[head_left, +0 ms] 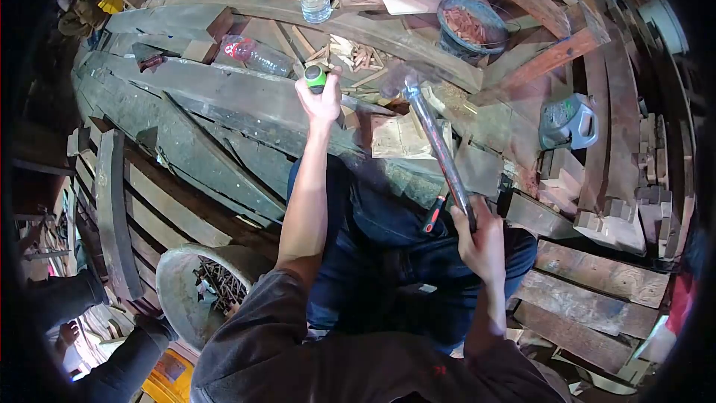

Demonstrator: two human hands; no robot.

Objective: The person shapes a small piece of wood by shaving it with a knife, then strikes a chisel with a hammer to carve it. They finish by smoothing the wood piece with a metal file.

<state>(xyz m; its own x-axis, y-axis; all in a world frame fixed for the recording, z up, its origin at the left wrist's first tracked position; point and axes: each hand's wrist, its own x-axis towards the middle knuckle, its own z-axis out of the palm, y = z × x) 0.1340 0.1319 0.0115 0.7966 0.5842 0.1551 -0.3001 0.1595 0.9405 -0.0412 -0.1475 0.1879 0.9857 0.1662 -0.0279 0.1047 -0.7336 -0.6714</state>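
My left hand (321,101) is closed around the green-and-black handle of a chisel (315,78), held upright over the timber; its blade is hidden below the hand. My right hand (481,242) grips the lower end of a hammer (438,142) with a long metal shaft. The hammer's head is blurred and raised, to the right of the chisel. Between the two tools lies a pale block of cut wood (403,136). A tool with a red-and-black handle (434,214) rests by my right knee, close to the hammer shaft.
Wood chips (354,52) lie beyond my left hand, near a lying plastic bottle (265,57) and an upright one (313,0). A dark bucket (473,48) and a grey jug (563,121) stand right. A bucket of metal fasteners (168,276) is left; another person's legs (123,362) show beyond.
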